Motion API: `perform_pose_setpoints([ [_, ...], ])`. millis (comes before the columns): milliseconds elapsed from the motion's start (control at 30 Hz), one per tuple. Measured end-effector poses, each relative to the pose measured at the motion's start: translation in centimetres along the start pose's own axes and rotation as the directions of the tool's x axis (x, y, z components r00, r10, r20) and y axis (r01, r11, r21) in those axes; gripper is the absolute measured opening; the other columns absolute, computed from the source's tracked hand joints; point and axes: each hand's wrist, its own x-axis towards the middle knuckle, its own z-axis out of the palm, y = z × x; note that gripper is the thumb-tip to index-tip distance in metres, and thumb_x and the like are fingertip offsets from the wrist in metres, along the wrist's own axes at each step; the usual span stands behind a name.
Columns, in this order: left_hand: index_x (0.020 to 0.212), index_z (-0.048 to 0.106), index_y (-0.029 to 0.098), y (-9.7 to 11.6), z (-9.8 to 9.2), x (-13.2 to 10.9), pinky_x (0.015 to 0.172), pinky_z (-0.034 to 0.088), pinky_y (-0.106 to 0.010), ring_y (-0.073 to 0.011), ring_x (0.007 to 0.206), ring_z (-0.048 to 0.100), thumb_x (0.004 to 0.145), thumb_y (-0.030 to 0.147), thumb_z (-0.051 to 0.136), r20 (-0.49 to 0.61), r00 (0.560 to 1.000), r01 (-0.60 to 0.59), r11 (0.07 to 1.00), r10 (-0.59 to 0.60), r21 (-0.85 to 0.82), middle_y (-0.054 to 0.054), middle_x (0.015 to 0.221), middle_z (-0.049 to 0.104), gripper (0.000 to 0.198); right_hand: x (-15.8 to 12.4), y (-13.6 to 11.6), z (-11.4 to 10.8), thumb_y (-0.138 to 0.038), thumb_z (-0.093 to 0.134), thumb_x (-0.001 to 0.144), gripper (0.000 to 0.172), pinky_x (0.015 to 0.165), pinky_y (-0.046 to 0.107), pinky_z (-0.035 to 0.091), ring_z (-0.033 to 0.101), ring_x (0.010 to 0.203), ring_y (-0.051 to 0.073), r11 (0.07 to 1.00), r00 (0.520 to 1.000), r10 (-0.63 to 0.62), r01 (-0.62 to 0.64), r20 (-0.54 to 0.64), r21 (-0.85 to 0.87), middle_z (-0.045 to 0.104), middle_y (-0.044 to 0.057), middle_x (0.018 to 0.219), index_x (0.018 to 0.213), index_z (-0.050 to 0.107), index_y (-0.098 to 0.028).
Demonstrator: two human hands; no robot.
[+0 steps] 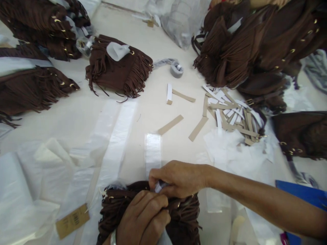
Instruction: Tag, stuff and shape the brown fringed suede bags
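Observation:
A dark brown fringed bag [185, 221] lies at the bottom middle, partly covered by my hands. My left hand [144, 216], with a band at its wrist, is closed over the bag's front; what its curled fingers grip is hidden. Pinched in my right hand [178, 178], at the bag's top edge, is a small greyish, plastic-looking piece [160, 186]. Whitish wrapping [165, 237] shows below my left fingers. Just beyond my right hand lies a clear plastic strip [153, 149]. A brown cardboard tag [72, 221] rests left of the bag.
Another fringed bag [120, 68] lies farther back, near a wrapped grey coil [176, 69]. Brown bags pile up at the right [237, 47] and left [43, 27]. Paper strips [230, 112] are heaped right of centre; plastic sheets [17, 190] cover the left front.

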Motion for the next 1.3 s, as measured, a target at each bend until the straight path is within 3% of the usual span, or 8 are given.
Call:
perform_pose_setpoints([
  [200, 0.091, 0.060, 0.013, 0.0, 0.0, 0.2, 0.071, 0.054, -0.032, -0.0170, 0.087, 0.062, 0.084, 0.003, 0.053, -0.055, 0.998, 0.023, 0.999, -0.025, -0.023, -0.009, 0.092, 0.066, 0.014, -0.1, 0.9, -0.8, -0.018, 0.051, 0.089, 0.017, 0.069, 0.020, 0.043, 0.055, 0.073, 0.010, 0.989, 0.952, 0.007, -0.052, 0.306, 0.138, 0.063, 0.000, 0.083, 0.100, 0.063, -0.015],
  [433, 0.086, 0.059, 0.013, 0.1, -0.1, 0.9, 0.066, 0.054, -0.028, -0.0147, 0.080, 0.061, 0.081, 0.000, 0.053, -0.081, 0.993, 0.085, 0.996, -0.086, -0.020, -0.007, 0.085, 0.063, 0.015, -1.7, 1.2, -0.7, -0.035, 0.046, 0.095, 0.034, 0.090, 0.026, 0.045, 0.058, 0.102, 0.016, 0.986, 0.995, -0.055, 0.040, 0.086, 0.164, 0.061, 0.008, 0.109, 0.120, 0.061, -0.018],
  [633, 0.087, 0.059, 0.012, -0.2, 0.4, 0.7, 0.070, 0.054, -0.029, -0.0148, 0.086, 0.060, 0.090, 0.006, 0.044, -0.097, 0.991, 0.094, 0.995, -0.096, -0.022, -0.008, 0.089, 0.062, 0.016, -3.3, 0.1, -0.5, -0.038, 0.077, 0.069, 0.081, 0.086, 0.028, 0.045, 0.062, 0.101, 0.021, 0.980, 0.996, 0.045, -0.060, 0.082, 0.188, 0.065, 0.004, 0.114, 0.140, 0.040, -0.028],
  [800, 0.089, 0.060, 0.012, -0.5, 0.4, 0.2, 0.077, 0.053, -0.030, -0.0161, 0.094, 0.058, 0.090, 0.006, 0.044, -0.026, 0.996, 0.087, 0.996, -0.087, 0.007, -0.009, 0.096, 0.061, 0.016, -1.8, 1.2, 1.1, -0.045, 0.071, 0.073, 0.048, 0.067, 0.028, 0.043, 0.061, 0.077, 0.020, 0.998, 0.992, -0.032, 0.038, 0.122, -0.048, 0.067, 0.004, 0.086, 0.111, 0.058, -0.019],
  [933, 0.094, 0.058, 0.013, -0.4, 0.2, 0.2, 0.083, 0.051, -0.033, -0.0166, 0.095, 0.056, 0.086, 0.004, 0.053, 0.092, 0.978, 0.190, 0.982, -0.188, -0.007, -0.009, 0.099, 0.060, 0.013, -2.2, 0.7, 2.4, -0.034, 0.068, 0.079, 0.033, 0.079, 0.031, 0.046, 0.060, 0.083, 0.020, 0.988, 0.999, -0.038, 0.035, -0.022, -0.152, 0.066, 0.004, 0.086, 0.105, 0.057, -0.017],
  [1000, 0.095, 0.057, 0.015, -0.3, -0.4, 0.7, 0.088, 0.050, -0.037, -0.0181, 0.099, 0.056, 0.084, 0.006, 0.055, 0.183, 0.948, 0.262, 0.965, -0.260, 0.015, -0.008, 0.103, 0.059, 0.015, -3.1, -0.3, 3.7, -0.027, 0.066, 0.081, 0.042, 0.091, 0.038, 0.044, 0.058, 0.097, 0.024, 0.970, 0.982, -0.018, -0.027, -0.186, -0.240, 0.066, 0.009, 0.098, 0.119, 0.052, -0.014],
  [1167, 0.123, 0.052, 0.020, 1.1, -2.3, 1.2, 0.114, 0.029, -0.055, -0.0272, 0.137, 0.033, 0.082, 0.004, 0.047, 0.420, 0.838, 0.264, 0.933, -0.348, 0.246, -0.011, 0.140, 0.045, 0.045, -5.1, -2.0, 8.8, -0.015, 0.053, 0.086, 0.072, 0.104, 0.052, 0.039, 0.045, 0.123, 0.028, 0.888, 0.800, 0.011, -0.283, -0.599, -0.362, 0.050, 0.016, 0.133, 0.149, 0.018, -0.017],
  [1300, 0.142, 0.035, 0.021, 4.2, -2.8, -0.7, 0.116, 0.025, -0.059, -0.0306, 0.146, 0.015, 0.086, 0.007, 0.045, 0.304, 0.834, 0.318, 0.851, -0.460, 0.418, -0.012, 0.154, 0.028, 0.059, -5.4, -1.7, 11.5, -0.015, 0.049, 0.087, 0.066, 0.107, 0.051, 0.038, 0.041, 0.129, 0.029, 0.851, 0.714, -0.029, -0.350, -0.699, -0.392, 0.046, 0.018, 0.138, 0.147, 0.023, -0.014],
])
